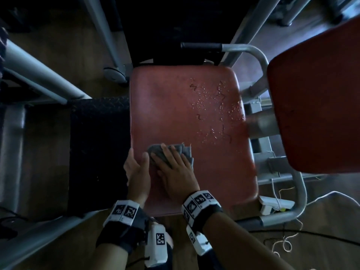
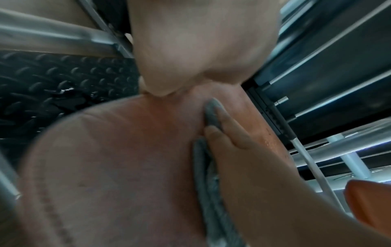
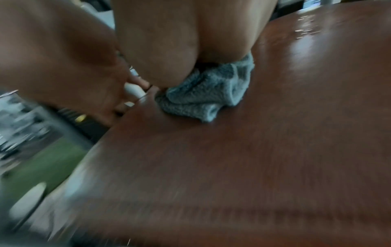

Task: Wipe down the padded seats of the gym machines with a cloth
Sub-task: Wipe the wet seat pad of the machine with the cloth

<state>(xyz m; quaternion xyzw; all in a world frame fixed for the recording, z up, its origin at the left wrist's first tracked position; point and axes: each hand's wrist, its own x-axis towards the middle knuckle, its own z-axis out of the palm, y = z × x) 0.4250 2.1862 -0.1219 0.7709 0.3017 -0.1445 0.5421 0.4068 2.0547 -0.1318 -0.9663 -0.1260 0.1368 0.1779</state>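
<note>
A red padded seat (image 1: 185,106) fills the middle of the head view. A folded grey cloth (image 1: 185,152) lies on its near left part. My right hand (image 1: 171,162) presses flat on the cloth with straight fingers. In the left wrist view those fingers (image 2: 228,133) lie over the cloth (image 2: 211,113). The right wrist view shows the cloth (image 3: 207,93) bunched under the palm on the seat (image 3: 253,150). My left hand (image 1: 138,158) grips the seat's left edge, thumb on top, fingers over the side. Droplets (image 1: 214,106) cover the seat's far right part.
A second red pad (image 1: 315,94) juts in at the right, above the seat's edge. A black treaded plate (image 1: 97,149) lies to the left. Grey frame tubes (image 1: 39,75) and a handle bar (image 1: 202,45) ring the seat. Loose cords (image 1: 282,244) lie on the floor at the near right.
</note>
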